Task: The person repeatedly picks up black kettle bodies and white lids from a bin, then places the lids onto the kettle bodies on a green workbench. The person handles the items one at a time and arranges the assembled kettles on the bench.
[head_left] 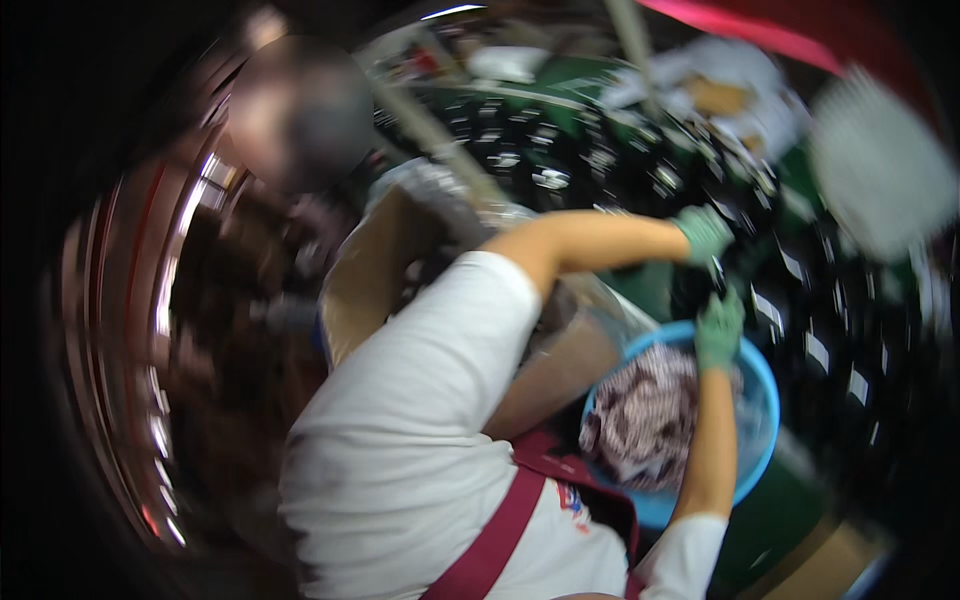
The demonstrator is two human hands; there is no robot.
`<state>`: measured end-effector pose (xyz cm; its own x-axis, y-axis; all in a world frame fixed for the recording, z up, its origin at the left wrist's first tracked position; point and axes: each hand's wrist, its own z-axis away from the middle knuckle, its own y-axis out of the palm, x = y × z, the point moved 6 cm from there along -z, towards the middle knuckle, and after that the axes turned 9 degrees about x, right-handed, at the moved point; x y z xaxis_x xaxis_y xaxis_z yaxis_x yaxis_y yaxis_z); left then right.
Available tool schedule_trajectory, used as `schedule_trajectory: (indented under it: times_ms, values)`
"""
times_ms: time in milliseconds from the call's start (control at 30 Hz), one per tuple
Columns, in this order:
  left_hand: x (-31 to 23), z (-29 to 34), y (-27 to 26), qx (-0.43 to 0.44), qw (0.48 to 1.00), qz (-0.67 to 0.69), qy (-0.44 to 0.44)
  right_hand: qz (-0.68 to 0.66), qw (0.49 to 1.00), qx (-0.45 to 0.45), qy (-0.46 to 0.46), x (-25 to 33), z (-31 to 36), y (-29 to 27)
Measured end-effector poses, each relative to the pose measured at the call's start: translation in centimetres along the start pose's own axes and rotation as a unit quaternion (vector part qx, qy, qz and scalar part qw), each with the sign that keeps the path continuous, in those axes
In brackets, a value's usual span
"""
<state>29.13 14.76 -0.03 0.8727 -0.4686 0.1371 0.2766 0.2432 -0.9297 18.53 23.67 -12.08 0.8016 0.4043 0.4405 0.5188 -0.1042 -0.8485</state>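
Note:
My left hand [705,235], in a pale green glove, reaches across to the right over the dark glossy items [600,150] spread on a green surface. Just nearer to me is my right hand [720,330], gloved alike, above the far rim of a blue basin [765,400]. Fingers of both hands look closed about a small dark glossy piece [716,275] between them; motion blur hides its kind. Inside the basin lies a crumpled cloth [645,410], whitish with dark reddish-brown marks.
Left of the basin stands a cardboard box [365,265] with clear plastic lining and dark contents. Beyond it another person [300,115] is blurred. A white mesh-like panel [880,165] and white bags [740,95] are at the far right. Cardboard [825,565] lies at the near right.

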Motion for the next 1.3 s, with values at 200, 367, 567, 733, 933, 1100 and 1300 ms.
schedule_trajectory:
  times_ms: [200, 367, 567, 733, 933, 1100, 1300]
  values:
    - [-2.2, 1.0, -2.0, -0.018, 0.995, 0.085, -0.044, 0.096, 0.984, 0.141, 0.043, 0.7, -0.2, -4.5]
    - [-1.1, 0.5, -0.1, 0.042, 0.992, 0.116, 0.012, 0.075, 0.983, 0.166, 0.034, 1.6, -0.2, -3.8]
    - [0.2, -1.3, 1.5, 0.006, 0.994, 0.050, -0.094, 0.076, 0.980, 0.176, 0.048, 1.7, -0.7, -3.7]
    - [-0.7, -2.4, -1.9, -0.066, 0.969, 0.238, -0.004, 0.097, 0.980, 0.162, 0.057, 0.5, -0.6, -3.6]
    - [-3.5, -2.3, 2.7, 0.090, 0.982, -0.071, 0.152, 0.102, 0.981, 0.164, 0.032, 1.3, 0.1, -2.9]
    - [-4.2, -1.9, -2.2, -0.013, 0.998, 0.050, 0.040, 0.112, 0.980, 0.156, 0.057, 0.1, -0.9, -3.7]
    - [-5.7, -2.5, 2.5, 0.032, 0.921, -0.289, 0.259, 0.105, 0.986, 0.127, 0.031, 0.1, -0.5, -3.7]
